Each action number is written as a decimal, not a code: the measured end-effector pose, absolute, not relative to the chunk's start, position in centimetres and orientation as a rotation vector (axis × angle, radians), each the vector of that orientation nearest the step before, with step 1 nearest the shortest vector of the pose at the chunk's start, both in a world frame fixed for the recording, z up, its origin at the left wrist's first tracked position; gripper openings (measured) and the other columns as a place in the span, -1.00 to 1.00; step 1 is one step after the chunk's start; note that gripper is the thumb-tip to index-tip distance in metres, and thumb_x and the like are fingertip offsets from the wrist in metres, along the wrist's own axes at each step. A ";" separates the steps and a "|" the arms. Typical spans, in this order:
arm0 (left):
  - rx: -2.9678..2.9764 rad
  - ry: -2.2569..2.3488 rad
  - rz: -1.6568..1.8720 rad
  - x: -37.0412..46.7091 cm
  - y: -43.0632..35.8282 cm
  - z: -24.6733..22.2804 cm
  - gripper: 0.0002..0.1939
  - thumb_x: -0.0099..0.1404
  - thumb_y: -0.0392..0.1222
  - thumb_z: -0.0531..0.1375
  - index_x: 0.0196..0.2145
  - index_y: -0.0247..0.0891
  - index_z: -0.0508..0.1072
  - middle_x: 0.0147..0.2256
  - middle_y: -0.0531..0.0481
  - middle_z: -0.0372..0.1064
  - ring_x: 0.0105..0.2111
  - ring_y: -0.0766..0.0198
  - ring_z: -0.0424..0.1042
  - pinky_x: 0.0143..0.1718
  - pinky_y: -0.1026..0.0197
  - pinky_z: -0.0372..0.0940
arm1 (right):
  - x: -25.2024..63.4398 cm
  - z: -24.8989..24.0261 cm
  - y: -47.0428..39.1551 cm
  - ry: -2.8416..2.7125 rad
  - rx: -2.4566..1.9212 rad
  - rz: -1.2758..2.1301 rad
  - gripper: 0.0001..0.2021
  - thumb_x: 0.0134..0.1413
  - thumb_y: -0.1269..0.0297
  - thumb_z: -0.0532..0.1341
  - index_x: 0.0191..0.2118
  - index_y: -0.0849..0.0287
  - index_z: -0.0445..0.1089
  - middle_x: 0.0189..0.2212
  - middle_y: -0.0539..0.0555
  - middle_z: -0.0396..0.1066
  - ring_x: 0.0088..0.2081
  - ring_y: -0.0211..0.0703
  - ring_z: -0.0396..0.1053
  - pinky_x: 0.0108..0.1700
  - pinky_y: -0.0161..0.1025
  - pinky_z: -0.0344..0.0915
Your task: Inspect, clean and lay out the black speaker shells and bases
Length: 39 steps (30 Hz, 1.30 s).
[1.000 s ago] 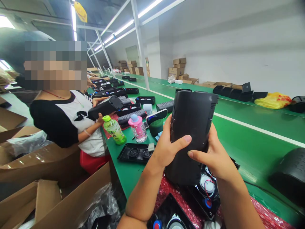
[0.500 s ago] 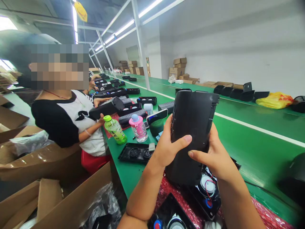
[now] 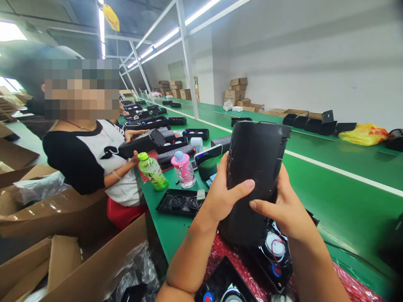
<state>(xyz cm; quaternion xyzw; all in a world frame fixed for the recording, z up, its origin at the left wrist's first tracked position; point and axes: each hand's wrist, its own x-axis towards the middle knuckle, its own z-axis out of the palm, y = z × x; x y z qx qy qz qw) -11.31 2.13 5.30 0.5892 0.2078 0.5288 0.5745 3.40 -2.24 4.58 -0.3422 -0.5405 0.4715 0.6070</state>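
Both hands grip a black plastic speaker housing (image 3: 252,159), held tilted up over the bench. My left hand (image 3: 227,191) wraps its left side with the thumb laid across the face. On the opposite edge, my right hand (image 3: 280,201) closes around it, its thumb pointing inward near the left one. Below the housing lies an open speaker half (image 3: 273,251) with a white round driver and red wires. Another speaker half (image 3: 226,281) with a blue-and-red part sits nearer to me. Red bubble wrap (image 3: 220,251) is spread under them.
Left of my hands are a black grille panel (image 3: 178,201), a pink-lidded bottle (image 3: 185,170), a green-capped bottle (image 3: 153,172) and a phone (image 3: 208,154). A co-worker (image 3: 82,155) holds a dark speaker case. Cardboard boxes (image 3: 107,260) stand at lower left; a yellow bag (image 3: 363,134) lies far right.
My hands keep the same hold on the housing, which has barely moved. The view has shifted very slightly.
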 end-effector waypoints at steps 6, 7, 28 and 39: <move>1.385 0.504 1.227 -11.4 2.1 5.4 -0.11 0.20 -0.01 0.37 0.34 -0.25 0.04 0.31 -0.18 0.16 0.30 -0.03 0.20 0.33 -0.01 0.13 | 3.4 4.4 -2.1 -1.258 -0.793 1.070 -0.04 -0.07 0.37 0.40 0.37 0.01 -0.14 0.24 0.13 0.21 0.12 -0.08 0.36 0.02 -0.21 0.51; 1.384 0.503 1.227 -11.4 2.1 5.4 -0.11 0.20 -0.02 0.37 0.34 -0.25 0.03 0.31 -0.18 0.16 0.30 -0.03 0.20 0.33 -0.02 0.13 | 3.3 4.4 -2.0 -1.258 -0.797 1.068 -0.04 -0.07 0.36 0.41 0.37 0.00 -0.14 0.24 0.13 0.21 0.12 -0.07 0.36 0.02 -0.19 0.51; 1.319 0.467 1.206 -11.0 2.0 5.4 -0.07 0.18 -0.01 0.36 0.36 -0.25 0.01 0.35 -0.19 0.11 0.35 -0.08 0.12 0.37 -0.08 0.05 | 4.1 4.4 -1.5 -1.271 -0.772 1.112 -0.05 -0.11 0.34 0.45 0.34 0.00 -0.08 0.20 0.12 0.26 0.07 -0.07 0.39 -0.01 -0.20 0.50; 1.331 0.371 1.064 -11.1 3.8 4.1 0.13 0.03 0.05 0.46 0.42 -0.01 -0.05 0.24 -0.15 0.27 0.19 -0.05 0.34 0.24 -0.08 0.21 | 8.0 5.4 -2.0 -1.078 -0.711 1.198 -0.35 -0.09 -0.30 0.31 0.01 0.06 0.38 0.05 0.14 0.44 0.08 0.24 0.42 -0.01 0.08 0.49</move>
